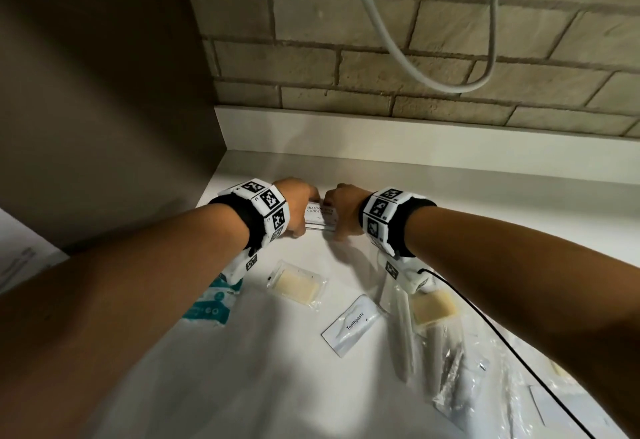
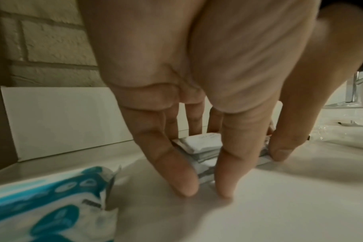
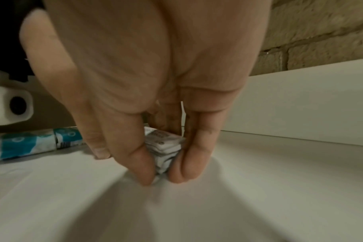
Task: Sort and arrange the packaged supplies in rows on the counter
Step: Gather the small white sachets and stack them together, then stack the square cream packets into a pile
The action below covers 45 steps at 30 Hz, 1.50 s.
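Toward the back of the white table (image 1: 263, 369) we hold our left hand (image 1: 298, 203) and right hand (image 1: 346, 210) fingertips-down, facing each other. A blue-and-white packet (image 1: 211, 303) lies near our left wrist. Between the hands sits a small stack of sachets (image 1: 320, 219), each hand pinching one end.

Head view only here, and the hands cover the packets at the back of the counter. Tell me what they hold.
Observer: The left wrist view shows a stack of shampoo sachets, several layers deep, lying flat on the counter.
Operator: Describe the grip, left side first.
Observer: The left hand brackets one end of the stack, with its fingertips down on the counter and its thumb against the stack's side.
Operator: Now the other.
Observer: In the right wrist view, the right hand pinches the opposite end between two fingers.
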{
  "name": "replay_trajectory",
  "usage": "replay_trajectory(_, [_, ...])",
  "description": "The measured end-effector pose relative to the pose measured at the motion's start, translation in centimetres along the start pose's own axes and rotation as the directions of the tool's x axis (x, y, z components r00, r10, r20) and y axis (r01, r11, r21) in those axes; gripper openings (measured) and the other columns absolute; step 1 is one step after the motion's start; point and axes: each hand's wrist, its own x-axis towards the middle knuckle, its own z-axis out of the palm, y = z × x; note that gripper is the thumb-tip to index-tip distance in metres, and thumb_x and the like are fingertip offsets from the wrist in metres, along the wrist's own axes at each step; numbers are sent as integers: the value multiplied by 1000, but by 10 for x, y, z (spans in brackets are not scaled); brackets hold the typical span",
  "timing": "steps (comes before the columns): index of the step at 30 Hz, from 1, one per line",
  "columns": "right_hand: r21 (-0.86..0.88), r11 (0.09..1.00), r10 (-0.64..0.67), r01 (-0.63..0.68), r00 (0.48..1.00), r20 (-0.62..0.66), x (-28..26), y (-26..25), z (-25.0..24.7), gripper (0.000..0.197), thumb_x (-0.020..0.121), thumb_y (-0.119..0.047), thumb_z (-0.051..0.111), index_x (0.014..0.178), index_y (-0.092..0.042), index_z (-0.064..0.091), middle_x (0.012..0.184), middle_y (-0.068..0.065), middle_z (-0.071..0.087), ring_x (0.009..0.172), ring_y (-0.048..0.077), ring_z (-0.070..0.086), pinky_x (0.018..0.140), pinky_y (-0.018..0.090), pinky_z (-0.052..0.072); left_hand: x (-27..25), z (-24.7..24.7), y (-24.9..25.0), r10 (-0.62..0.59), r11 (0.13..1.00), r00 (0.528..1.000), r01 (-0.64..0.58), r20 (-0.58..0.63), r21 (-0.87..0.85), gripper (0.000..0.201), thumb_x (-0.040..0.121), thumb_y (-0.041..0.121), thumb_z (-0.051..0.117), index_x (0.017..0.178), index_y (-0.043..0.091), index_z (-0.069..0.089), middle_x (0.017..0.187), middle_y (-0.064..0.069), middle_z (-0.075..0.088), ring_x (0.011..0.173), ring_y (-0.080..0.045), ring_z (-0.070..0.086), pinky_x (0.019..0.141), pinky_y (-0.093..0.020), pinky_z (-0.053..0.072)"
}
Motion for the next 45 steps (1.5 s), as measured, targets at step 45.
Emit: replay_trajectory(45, [-35, 972, 223, -231, 964, -146, -203, 48, 71, 40, 88, -18, 56, 128, -14, 54, 128, 10, 52, 122, 30, 47, 97, 40, 44, -134, 64, 82, -76, 997, 992, 72, -100, -40, 27, 76, 23, 67, 102, 15, 69, 105, -6, 69, 97, -26, 64, 77, -25, 49])
